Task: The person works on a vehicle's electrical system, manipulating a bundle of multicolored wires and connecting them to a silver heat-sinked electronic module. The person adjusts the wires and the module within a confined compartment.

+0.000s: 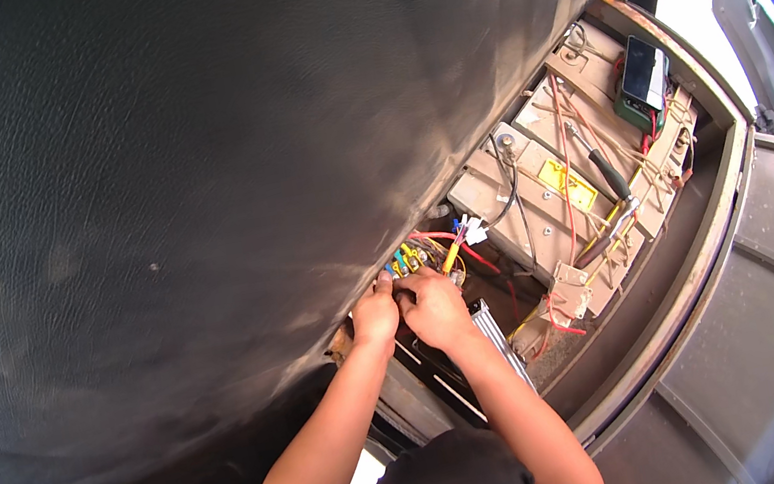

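My left hand (pixel 376 315) and my right hand (pixel 437 307) are close together at the near-left part of an open compartment. Both work at the end of a box with a finned metal side (pixel 500 342). Just beyond my fingers is a row of wire ends with yellow, green and blue insulated terminals (pixel 409 260). The fingertips are partly hidden, so I cannot tell what they grip. To the right of my right hand, an orange-yellow sleeved wire bundle (pixel 451 256) runs to white plastic connectors (pixel 475 231). A red cable (pixel 477 260) passes behind it.
Dusty batteries (pixel 493 191) fill the compartment's far part. A black-handled tool (pixel 608 173) lies across them, beside loose wires and a yellow label (pixel 568 184). A green device with a dark screen (pixel 643 83) stands farther back. A large black padded panel (pixel 197 196) rises at left; a metal rim (pixel 722 246) curves at right.
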Tool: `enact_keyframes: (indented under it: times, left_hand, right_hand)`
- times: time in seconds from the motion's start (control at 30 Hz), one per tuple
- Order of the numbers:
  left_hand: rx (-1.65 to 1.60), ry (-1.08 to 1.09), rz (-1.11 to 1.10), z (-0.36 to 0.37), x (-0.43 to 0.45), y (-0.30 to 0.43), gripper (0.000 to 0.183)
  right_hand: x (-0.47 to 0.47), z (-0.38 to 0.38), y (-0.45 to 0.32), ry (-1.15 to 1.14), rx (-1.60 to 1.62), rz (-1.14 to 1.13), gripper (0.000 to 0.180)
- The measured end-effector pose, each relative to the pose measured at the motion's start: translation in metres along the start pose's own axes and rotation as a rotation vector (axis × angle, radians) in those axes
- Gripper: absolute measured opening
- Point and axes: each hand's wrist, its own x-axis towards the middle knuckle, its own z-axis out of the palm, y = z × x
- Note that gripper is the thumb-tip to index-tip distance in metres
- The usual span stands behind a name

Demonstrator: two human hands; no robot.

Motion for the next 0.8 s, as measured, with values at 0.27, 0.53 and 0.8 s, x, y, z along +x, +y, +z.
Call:
enact_keyframes:
  times: [0.27, 0.53, 0.8]
  left_hand:
    - [-0.125, 0.018, -0.095, 0.005, -0.002, 0.004, 0.035]
    - [-0.212, -0.001, -0.149, 0.006, -0.005, 0.008, 0.031]
    - [-0.111, -0.008, -0.145, 0.008, -0.012, 0.02, 0.031]
  right_hand:
    - [-0.035, -0.012, -0.015, -0.015, -0.095, -0.101, 0.016]
    - [-0.059, -0.004, -0.002, -0.004, -0.185, -0.214, 0.012]
    - [-0.049, -0.006, -0.008, -0.017, -0.188, -0.198, 0.009]
